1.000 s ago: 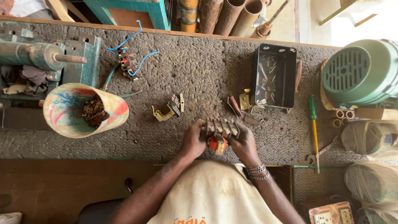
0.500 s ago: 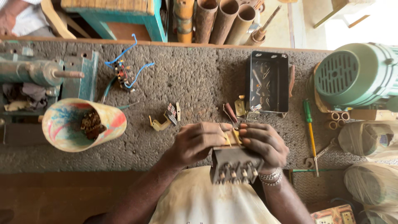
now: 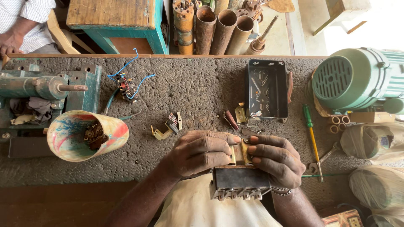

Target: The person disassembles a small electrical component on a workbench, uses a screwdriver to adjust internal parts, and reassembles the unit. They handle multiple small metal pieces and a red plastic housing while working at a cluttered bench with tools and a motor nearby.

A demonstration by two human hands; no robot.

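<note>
- The left hand (image 3: 198, 153) curls over a small brass part (image 3: 239, 152), its grip pressed on the part's left side with the fingertips reaching its top edge.
- The right hand (image 3: 275, 157) meets it from the other side; its grip pinches the same brass part, the fingertips touching its right face.
- The brass part sits on top of a dark metal block (image 3: 240, 183), which is held at the counter's near edge, just in front of the person's body, with a row of terminals along its lower side.
- The counter (image 3: 198, 88) is covered in rough grey matting.
- Just beyond the hands lies an open black metal tray (image 3: 268, 88), with small brass and red bits near its left corner.
- A green-handled screwdriver (image 3: 312, 136) lies to the right of the hands, pointing towards the person.
- A green motor (image 3: 357, 80) stands at the far right.
- A painted cup (image 3: 84, 134) lies tilted on its side at the left, with dark parts inside.
- A small piece with blue wires (image 3: 126, 84) lies beyond the cup, well apart from the hands.
- Another person's arm (image 3: 17, 29) shows at the top left corner.
</note>
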